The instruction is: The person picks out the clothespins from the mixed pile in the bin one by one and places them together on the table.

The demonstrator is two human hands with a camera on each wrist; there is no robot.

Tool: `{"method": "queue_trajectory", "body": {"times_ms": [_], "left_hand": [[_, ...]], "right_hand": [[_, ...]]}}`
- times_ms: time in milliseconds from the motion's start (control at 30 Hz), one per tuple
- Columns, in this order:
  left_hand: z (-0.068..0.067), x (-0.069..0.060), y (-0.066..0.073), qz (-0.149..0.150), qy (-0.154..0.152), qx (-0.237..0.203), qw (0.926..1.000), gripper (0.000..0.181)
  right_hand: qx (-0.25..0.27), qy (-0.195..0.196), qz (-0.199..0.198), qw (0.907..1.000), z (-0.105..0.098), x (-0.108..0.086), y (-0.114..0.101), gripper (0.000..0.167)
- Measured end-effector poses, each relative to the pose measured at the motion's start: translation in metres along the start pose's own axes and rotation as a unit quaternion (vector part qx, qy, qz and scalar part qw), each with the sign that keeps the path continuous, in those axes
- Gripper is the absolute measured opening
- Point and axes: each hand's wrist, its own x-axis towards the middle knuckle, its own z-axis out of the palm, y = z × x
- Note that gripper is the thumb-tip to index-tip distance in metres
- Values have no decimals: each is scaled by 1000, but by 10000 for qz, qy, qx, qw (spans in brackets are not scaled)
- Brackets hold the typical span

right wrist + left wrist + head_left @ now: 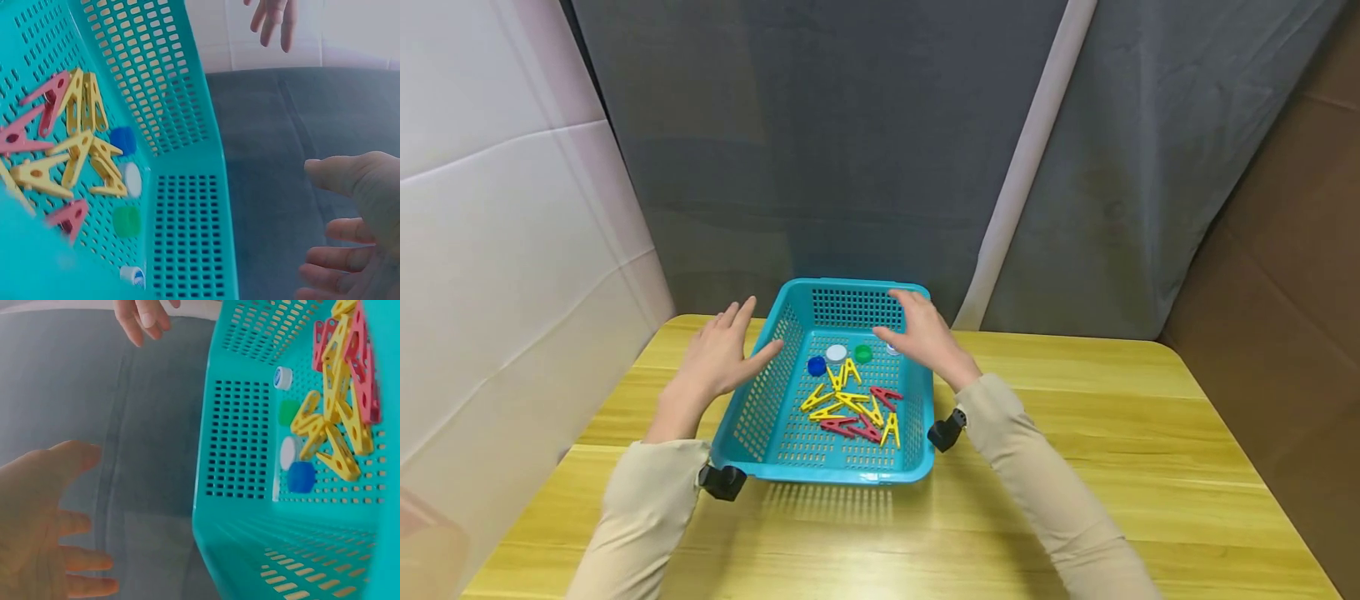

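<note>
A turquoise plastic basket (823,476) stands on the table. Yellow clothespins (853,398) and red clothespins (867,428) lie on its floor in a loose heap. Toward its far end are a blue bottle cap (817,366), a white cap (836,353), a green cap (863,354) and a second white cap (283,378), half covered by the right hand in the head view. My left hand (718,354) hovers by the basket's left rim, fingers spread, holding nothing. Over the right rim hangs my right hand (925,333), its thumb and fingers apart with nothing between them.
The wooden table (1075,450) extends to both sides of the basket and in front of it. Grey cloth (865,150) hangs behind the table's far edge, crossed by a pale strip (1030,158). A white sheet (512,217) borders the left, a brown panel (1277,275) the right.
</note>
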Motion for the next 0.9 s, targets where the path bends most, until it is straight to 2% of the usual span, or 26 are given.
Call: {"method": "queue_trajectory", "body": {"times_ms": [200, 333, 567, 900], "left_hand": [[6, -7, -11, 125, 68, -187, 9997, 78], [11, -11, -17, 88, -32, -431, 9990, 80], [18, -18, -26, 105, -150, -1018, 9946, 80], [30, -27, -36, 122, -97, -1485, 9888, 73]], "right_hand": [[114, -197, 154, 9996, 16, 10, -7, 63], [201, -285, 338, 9988, 26, 15, -7, 59], [387, -445, 606, 9964, 38, 20, -6, 54], [855, -689, 904, 9898, 56, 28, -4, 51]]}}
